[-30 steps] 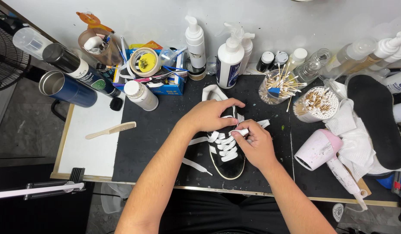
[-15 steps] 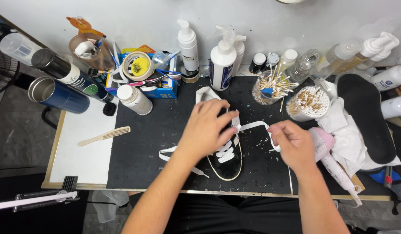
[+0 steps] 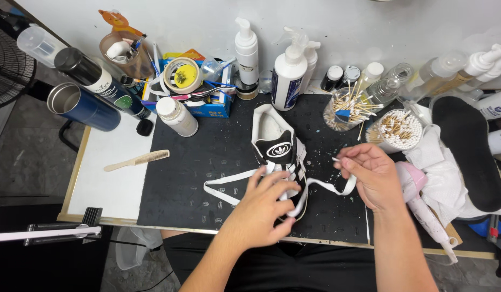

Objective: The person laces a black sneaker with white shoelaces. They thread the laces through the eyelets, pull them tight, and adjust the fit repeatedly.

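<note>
Two bare hands work on a black shoe point(image 3: 277, 148) with white stripes, seen from above on a black mat point(image 3: 207, 173) near the middle of a cluttered bench. The shoe lies with its open white collar toward the far wall and its toe toward the near edge. The left hand point(image 3: 261, 208) rests over the toe end, fingers spread and curled down onto the shoe, touching a flat white lace point(image 3: 229, 196) that loops out to the left across the mat. The right hand point(image 3: 372, 176), just right of the shoe, pinches the other end of the lace between thumb and fingertips, the remaining fingers loosely curled — the lace runs taut from there back to the shoe. Left of the mat, on the pale tabletop, lies a wooden comb point(image 3: 137, 160). Farther left stand a blue steel cup point(image 3: 83, 106) and a dark spray can point(image 3: 101, 84), both tipped on their sides in this view. Along the far edge sit a blue box point(image 3: 210, 108) of odds and ends with a roll of tape point(image 3: 181, 75), a small white bottle point(image 3: 176, 115), and tall white pump bottles point(image 3: 288, 73). To the right are two clear tubs of cotton swabs point(image 3: 395, 128), a pink hairdryer point(image 3: 418, 197) on white cloth, and a black insole point(image 3: 469, 148) at the far right.
</note>
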